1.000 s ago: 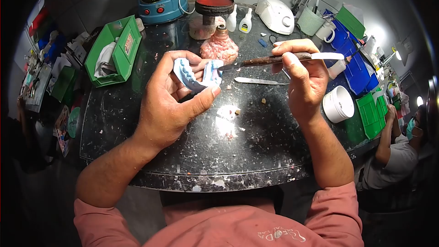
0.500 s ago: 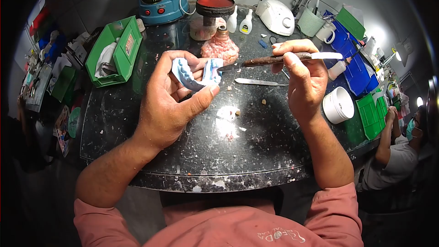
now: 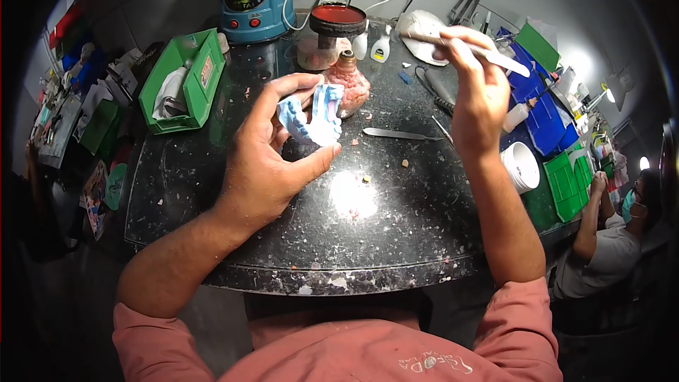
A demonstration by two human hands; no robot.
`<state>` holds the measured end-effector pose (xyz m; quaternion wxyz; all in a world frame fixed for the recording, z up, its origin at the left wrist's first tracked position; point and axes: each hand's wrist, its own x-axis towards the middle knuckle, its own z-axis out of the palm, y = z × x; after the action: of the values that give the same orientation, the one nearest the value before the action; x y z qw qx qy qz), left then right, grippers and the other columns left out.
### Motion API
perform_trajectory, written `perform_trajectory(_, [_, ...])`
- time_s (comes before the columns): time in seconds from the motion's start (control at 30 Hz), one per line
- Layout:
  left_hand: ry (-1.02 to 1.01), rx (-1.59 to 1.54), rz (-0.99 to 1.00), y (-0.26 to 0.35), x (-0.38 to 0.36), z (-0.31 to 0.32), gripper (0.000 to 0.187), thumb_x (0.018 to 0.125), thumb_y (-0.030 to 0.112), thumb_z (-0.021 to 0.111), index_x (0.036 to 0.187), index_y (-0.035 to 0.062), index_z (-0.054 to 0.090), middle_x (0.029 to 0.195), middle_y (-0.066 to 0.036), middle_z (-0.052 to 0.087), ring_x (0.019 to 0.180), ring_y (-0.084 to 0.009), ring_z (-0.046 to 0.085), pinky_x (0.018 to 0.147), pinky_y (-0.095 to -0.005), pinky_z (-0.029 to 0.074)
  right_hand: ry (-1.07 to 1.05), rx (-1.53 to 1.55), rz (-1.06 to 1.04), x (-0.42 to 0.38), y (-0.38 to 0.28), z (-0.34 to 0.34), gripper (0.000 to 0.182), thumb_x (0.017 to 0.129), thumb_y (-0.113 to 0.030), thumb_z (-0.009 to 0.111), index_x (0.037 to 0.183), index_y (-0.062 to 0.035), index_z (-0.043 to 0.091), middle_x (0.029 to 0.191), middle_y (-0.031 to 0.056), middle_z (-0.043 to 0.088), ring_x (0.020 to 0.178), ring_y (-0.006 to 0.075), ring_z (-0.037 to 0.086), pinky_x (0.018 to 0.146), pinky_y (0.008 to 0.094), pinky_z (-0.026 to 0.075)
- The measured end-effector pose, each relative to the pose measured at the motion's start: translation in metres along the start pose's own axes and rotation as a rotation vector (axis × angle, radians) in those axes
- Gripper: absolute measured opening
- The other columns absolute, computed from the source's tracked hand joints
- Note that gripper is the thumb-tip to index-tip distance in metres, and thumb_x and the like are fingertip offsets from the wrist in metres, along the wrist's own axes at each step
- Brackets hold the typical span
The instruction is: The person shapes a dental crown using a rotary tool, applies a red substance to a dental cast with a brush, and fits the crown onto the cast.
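My left hand (image 3: 258, 152) grips a pale blue dental cast (image 3: 322, 126) between thumb and fingers, its horseshoe of teeth tilted up above the bench. Raised at the right, my right hand (image 3: 477, 102) is closed around a wax knife (image 3: 511, 64). The knife's light end points right; its other end is smeared by motion, and it is apart from the cast. Just behind the cast stands a wax-crusted burner bottle (image 3: 353, 93). A flat metal blade tool (image 3: 392, 134) lies on the bench between my hands.
A dish of red wax (image 3: 338, 15) stands at the back, near a blue machine (image 3: 256, 10). The green bin (image 3: 201, 88) is at left; a white tub (image 3: 520, 168) and blue tray (image 3: 544, 117) are at right. Crumbs dot the black bench (image 3: 283, 240). Another person (image 3: 601, 255) sits far right.
My right hand has lifted the wax knife away from the cast, up and to the right. My left hand has tilted the cast slightly while keeping hold of it.
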<state>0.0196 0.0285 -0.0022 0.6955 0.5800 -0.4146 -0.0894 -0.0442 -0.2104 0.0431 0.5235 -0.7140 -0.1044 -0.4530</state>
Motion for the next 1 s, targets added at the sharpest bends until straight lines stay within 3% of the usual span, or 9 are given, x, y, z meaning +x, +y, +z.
perform_trajectory(0.07, [-0.018, 0.123, -0.024, 0.003, 0.000, 0.001, 0.069, 0.079, -0.010, 0.069, 0.137, -0.0007, 0.032, 0.142, -0.025, 0.044, 0.132, -0.0253, 0.047, 0.112, -0.0385, 0.037, -0.033, -0.074, -0.021, 0.018, 0.007, 0.003, 0.015, 0.097, -0.010, 0.059, 0.108, -0.0013, 0.063, 0.102, 0.0065, 0.066, 0.093, 0.0123, 0.061, 0.086, 0.0269, 0.049])
perform_trajectory(0.2, [0.029, 0.010, 0.039, -0.006, 0.001, 0.001, 0.066, 0.080, -0.009, 0.069, 0.135, 0.0000, 0.033, 0.142, -0.024, 0.044, 0.130, -0.0243, 0.048, 0.110, -0.0376, 0.039, -0.098, -0.160, -0.021, 0.040, 0.029, 0.009, 0.012, 0.094, -0.013, 0.064, 0.102, -0.0041, 0.067, 0.088, 0.0010, 0.067, 0.082, 0.0089, 0.061, 0.075, 0.0249, 0.048])
perform_trajectory(0.3, [0.077, -0.109, -0.040, -0.004, 0.000, -0.001, 0.057, 0.083, -0.008, 0.067, 0.129, 0.0022, 0.034, 0.142, -0.025, 0.043, 0.129, -0.0236, 0.048, 0.106, -0.0338, 0.041, -0.108, -0.219, -0.106, 0.044, 0.035, 0.015, 0.012, 0.092, -0.012, 0.065, 0.100, -0.0029, 0.068, 0.085, 0.0027, 0.069, 0.080, 0.0100, 0.063, 0.073, 0.0258, 0.049])
perform_trajectory(0.4, [0.050, -0.099, 0.023, -0.008, 0.002, -0.002, 0.059, 0.085, -0.007, 0.065, 0.133, 0.0013, 0.032, 0.142, -0.026, 0.043, 0.129, -0.0246, 0.048, 0.106, -0.0332, 0.041, -0.125, -0.257, -0.177, 0.044, 0.037, 0.017, 0.013, 0.092, -0.011, 0.065, 0.099, -0.0023, 0.069, 0.085, 0.0044, 0.070, 0.079, 0.0113, 0.063, 0.072, 0.0263, 0.049])
perform_trajectory(0.6, [0.019, -0.109, 0.014, -0.006, 0.002, -0.001, 0.069, 0.089, -0.002, 0.064, 0.145, 0.0000, 0.023, 0.143, -0.029, 0.042, 0.132, -0.0265, 0.047, 0.106, -0.0332, 0.041, -0.119, -0.179, -0.046, 0.039, 0.034, 0.017, 0.014, 0.094, -0.012, 0.064, 0.101, -0.0011, 0.068, 0.086, 0.0044, 0.069, 0.079, 0.0126, 0.063, 0.073, 0.0271, 0.049])
perform_trajectory(0.73, [0.021, -0.134, -0.011, -0.001, 0.001, -0.001, 0.073, 0.089, -0.001, 0.064, 0.147, 0.0008, 0.021, 0.142, -0.029, 0.043, 0.131, -0.0272, 0.048, 0.105, -0.0328, 0.042, -0.001, -0.032, 0.054, 0.030, 0.019, 0.015, 0.016, 0.095, -0.014, 0.062, 0.103, -0.0011, 0.067, 0.087, 0.0043, 0.067, 0.085, 0.0115, 0.062, 0.082, 0.0266, 0.047])
perform_trajectory(0.9, [0.036, -0.070, -0.004, -0.005, 0.001, -0.001, 0.073, 0.088, -0.001, 0.066, 0.147, 0.0021, 0.023, 0.139, -0.028, 0.046, 0.126, -0.0257, 0.052, 0.085, -0.0242, 0.053, -0.056, 0.080, 0.089, -0.016, 0.003, 0.006, 0.020, 0.096, -0.017, 0.060, 0.105, -0.0002, 0.067, 0.089, 0.0057, 0.066, 0.084, 0.0124, 0.062, 0.083, 0.0271, 0.048])
perform_trajectory(0.93, [0.038, -0.072, -0.010, -0.005, 0.000, 0.000, 0.073, 0.088, -0.001, 0.066, 0.147, 0.0021, 0.023, 0.139, -0.028, 0.046, 0.126, -0.0257, 0.052, 0.085, -0.0242, 0.053, -0.074, 0.064, 0.076, -0.025, -0.002, 0.006, 0.018, 0.096, -0.014, 0.060, 0.105, 0.0003, 0.065, 0.090, 0.0062, 0.066, 0.082, 0.0127, 0.062, 0.078, 0.0267, 0.049])
perform_trajectory(1.0, [0.093, -0.105, -0.035, -0.003, 0.000, 0.003, 0.074, 0.085, -0.001, 0.071, 0.145, 0.0003, 0.028, 0.131, -0.023, 0.054, 0.117, -0.0222, 0.058, 0.101, -0.0335, 0.047, -0.113, 0.060, 0.073, -0.035, -0.014, 0.009, 0.015, 0.095, -0.009, 0.060, 0.105, 0.0016, 0.063, 0.093, 0.0073, 0.066, 0.081, 0.0126, 0.063, 0.075, 0.0259, 0.050])
